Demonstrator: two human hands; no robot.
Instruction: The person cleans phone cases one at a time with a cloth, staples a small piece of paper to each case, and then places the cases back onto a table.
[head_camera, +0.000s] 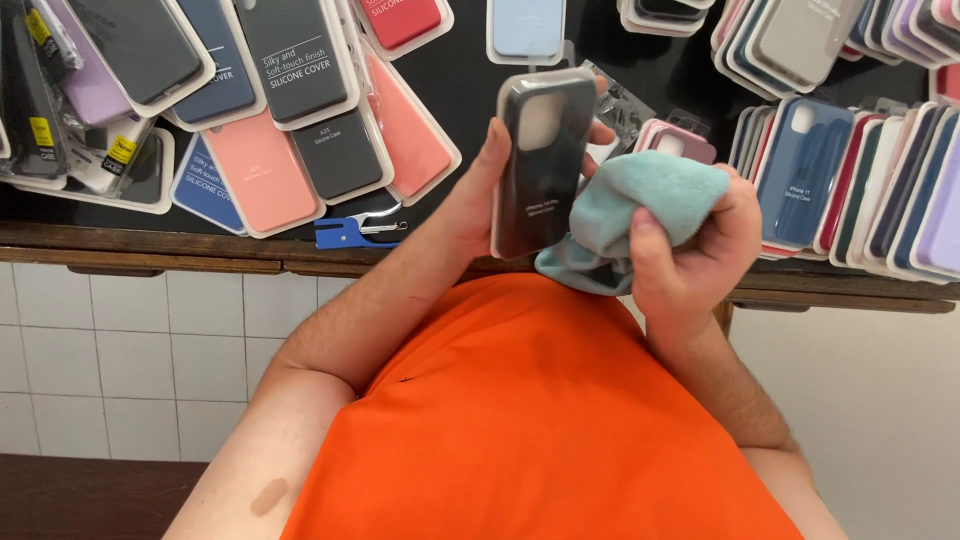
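Head view: the left hand (480, 185) is wrapped around one dark grey phone case in its clear pack (543, 160), thumb along the near edge and fingertips showing past the far edge, holding it upright over the dark counter (460, 90). Touching the pack's right edge is one teal cloth (640, 215), bunched in the right hand (695, 245), whose fingers are curled shut over it with the thumb pressed on the cloth's front.

Taking the held pack as landmark: to its left lie two salmon-pink packed cases (262, 170), overlapped by a dark grey one (340, 155) and flanked by a blue one (205, 185). Above those, three more dark packs fan out. One blue stapler-like tool (350, 230) sits at the counter's edge, left of the left wrist. Just above the pack lies one pale blue case (527, 28), and one red case (403, 20) sits up and to the left. To the right stands a tight row of packs on edge, fronted by a blue case (805, 170); their count cannot be told. Below the pack is the person's orange shirt (540, 420).
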